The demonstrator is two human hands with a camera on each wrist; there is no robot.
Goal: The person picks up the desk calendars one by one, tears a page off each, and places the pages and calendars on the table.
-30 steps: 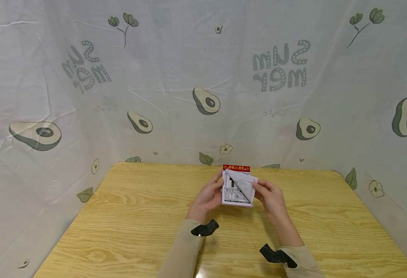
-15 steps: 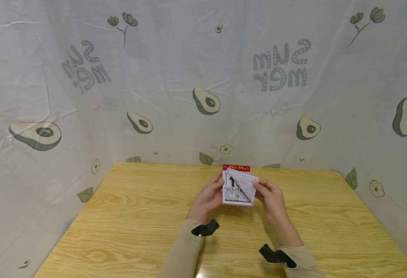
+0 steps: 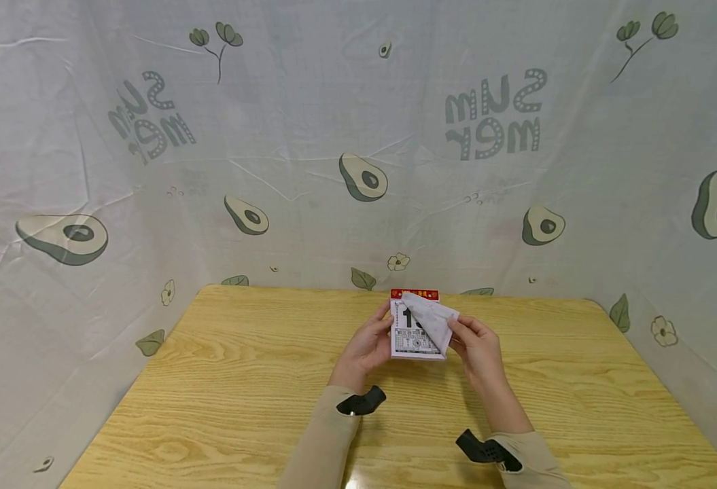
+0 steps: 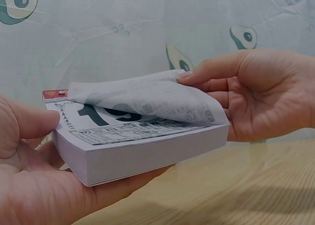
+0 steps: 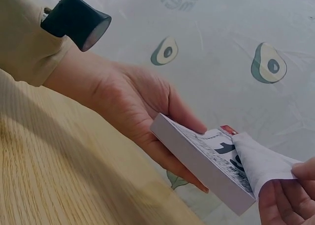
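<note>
A thick tear-off calendar (image 3: 416,343) with a red header strip is held up over the table. My left hand (image 3: 367,346) grips its left side, thumb on the front and fingers beneath the block, as the left wrist view shows. Between thumb and fingers, my right hand (image 3: 480,346) pinches the top page (image 4: 167,97) by its edge. That page is folded diagonally up and over, showing its pale back. Under it lies a page with large black digits (image 5: 229,148), partly covered by the lifted sheet.
The wooden table (image 3: 242,380) spreads below both hands. Behind it hangs a pale curtain (image 3: 309,136) printed with avocados and lettering. Each sleeve carries a black wrist camera mount (image 3: 361,402).
My right hand has drawn the page slightly farther right and up, and its folded top now overlaps the red header. More of the black digits show. My left hand stays about in place.
</note>
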